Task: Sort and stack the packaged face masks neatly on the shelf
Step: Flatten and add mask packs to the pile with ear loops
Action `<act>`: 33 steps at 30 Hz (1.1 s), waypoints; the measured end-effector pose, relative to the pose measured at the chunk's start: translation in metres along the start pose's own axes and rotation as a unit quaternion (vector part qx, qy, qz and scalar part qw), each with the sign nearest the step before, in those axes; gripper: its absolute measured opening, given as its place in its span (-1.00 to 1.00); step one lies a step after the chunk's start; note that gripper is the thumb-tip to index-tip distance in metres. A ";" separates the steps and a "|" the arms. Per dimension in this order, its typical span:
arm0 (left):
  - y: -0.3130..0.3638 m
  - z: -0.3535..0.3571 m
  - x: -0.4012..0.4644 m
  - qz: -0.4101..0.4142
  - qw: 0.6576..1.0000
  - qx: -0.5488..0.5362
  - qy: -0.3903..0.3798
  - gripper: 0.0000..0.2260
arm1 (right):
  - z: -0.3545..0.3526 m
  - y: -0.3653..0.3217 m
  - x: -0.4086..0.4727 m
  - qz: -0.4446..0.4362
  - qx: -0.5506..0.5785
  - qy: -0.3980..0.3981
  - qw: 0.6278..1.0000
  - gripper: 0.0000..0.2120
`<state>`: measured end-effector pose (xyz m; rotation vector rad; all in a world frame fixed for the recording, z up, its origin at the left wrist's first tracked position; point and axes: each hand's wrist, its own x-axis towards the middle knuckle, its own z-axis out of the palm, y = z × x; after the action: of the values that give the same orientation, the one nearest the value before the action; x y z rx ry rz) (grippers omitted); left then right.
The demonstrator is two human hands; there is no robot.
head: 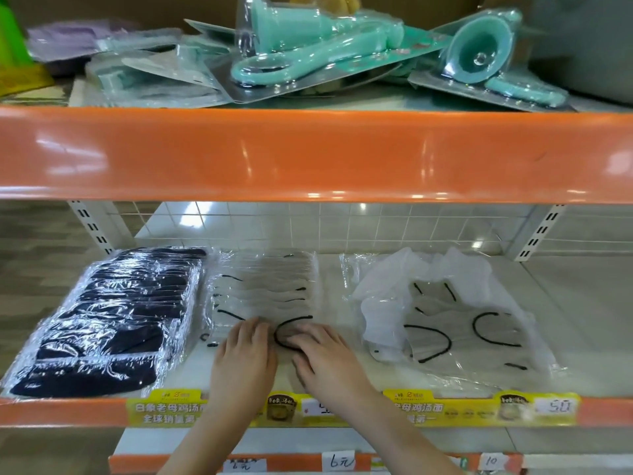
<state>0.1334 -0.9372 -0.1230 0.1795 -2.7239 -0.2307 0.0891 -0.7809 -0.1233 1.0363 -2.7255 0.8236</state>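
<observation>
Both hands on the middle stack of grey masks [263,289], centre of the white shelf [565,303]; left hand [245,351] lies flat, fingers straight and together, palm down on the near-left part of the top packet; right hand [327,354] also palm down, fingers loosely extended, tips by the black ear loop [291,332] showing through the clear wrap; neither hand grips anything, just pressing/resting on the film; the two hands sit just beside each other, thumbs near but apart.

Grey stack is fanned front to back, packets overlapping in a row running to the far side; far end near the white wire-grid back panel [342,228].

Left of it, touching or nearly so: row of black masks [109,323] in clear wrap, overlapped the same way, near end reaching the orange shelf edge [61,411].

Right of centre, apart from the grey stack: loose pile of grey mask packets [472,334], unaligned, tilted at different angles, with a crumpled clear bag [397,286] on its far-left part.

Yellow price strip [479,409] along the near shelf edge; forearms cross over it.

Upper shelf, behind the wide orange rail [308,152]: teal plastic items in blister packs [308,53], heaped untidily; purple packets [65,39] far left.

Lower shelf edge at bottom has handwritten price tags [339,461].
</observation>
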 end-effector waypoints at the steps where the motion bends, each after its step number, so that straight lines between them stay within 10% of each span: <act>1: 0.007 0.001 -0.001 0.009 1.000 -0.005 0.014 -0.70 | -0.003 0.002 -0.002 -0.001 -0.001 0.017 1.000 -0.67; 17: 0.154 0.036 0.015 0.182 0.972 -0.143 0.049 -0.79 | -0.104 0.100 -0.078 0.112 -0.116 0.156 0.975 -0.66; 33: 0.211 0.070 0.018 0.216 0.957 -0.186 -0.047 -0.69 | -0.127 0.166 -0.115 0.155 -0.205 0.117 0.959 -0.45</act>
<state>0.0694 -0.7245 -0.1402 -0.5386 -2.6660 -0.6225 0.0587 -0.5443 -0.1233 0.4087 -2.7132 0.3523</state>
